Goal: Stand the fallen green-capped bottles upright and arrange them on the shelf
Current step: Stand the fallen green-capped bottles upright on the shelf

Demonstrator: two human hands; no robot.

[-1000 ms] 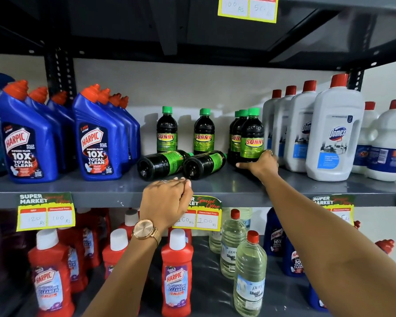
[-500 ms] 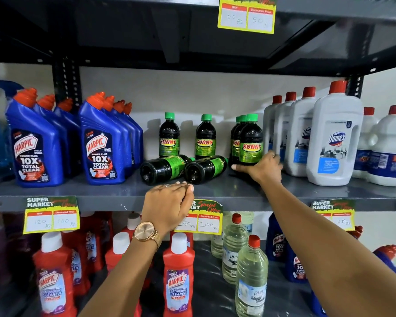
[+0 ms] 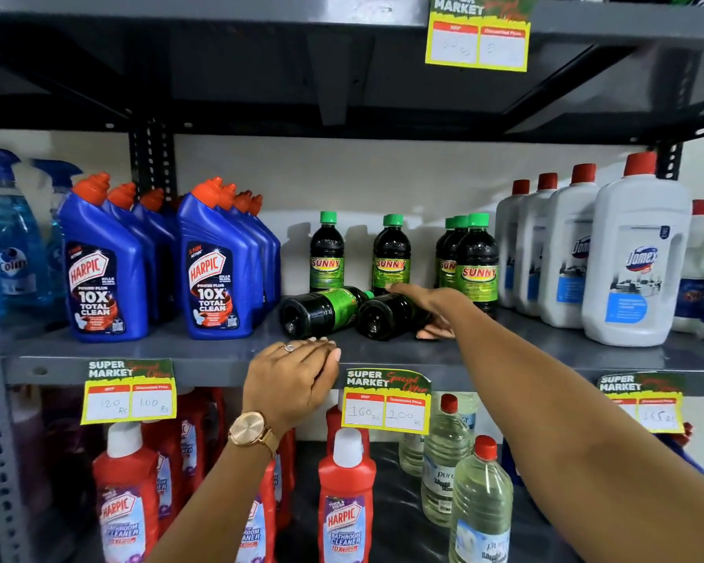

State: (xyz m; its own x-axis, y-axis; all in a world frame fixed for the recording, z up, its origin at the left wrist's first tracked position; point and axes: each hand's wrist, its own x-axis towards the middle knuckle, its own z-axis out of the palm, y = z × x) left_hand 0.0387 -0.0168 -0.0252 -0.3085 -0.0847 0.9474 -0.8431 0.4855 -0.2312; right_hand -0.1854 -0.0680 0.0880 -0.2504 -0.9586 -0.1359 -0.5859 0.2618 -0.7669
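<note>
Blue Harpic bottles point(image 3: 102, 270) at left; white Domex bottles point(image 3: 635, 262) at right; red Harpic bottles point(image 3: 344, 505) and clear bottles point(image 3: 480, 505) below; yellow price tags point(image 3: 386, 402).

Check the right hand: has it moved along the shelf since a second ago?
Yes. The right hand has left the front upright Sunny bottle and shifted leftward onto the right-hand fallen Sunny bottle, closing around it.

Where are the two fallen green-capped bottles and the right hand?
Left fallen bottle point(image 3: 322, 310), head view, on its dark body beside the green label.
Right fallen bottle point(image 3: 387, 314), head view, on its dark lower body.
Right hand point(image 3: 435, 304), head view, on the hand's back.
</note>
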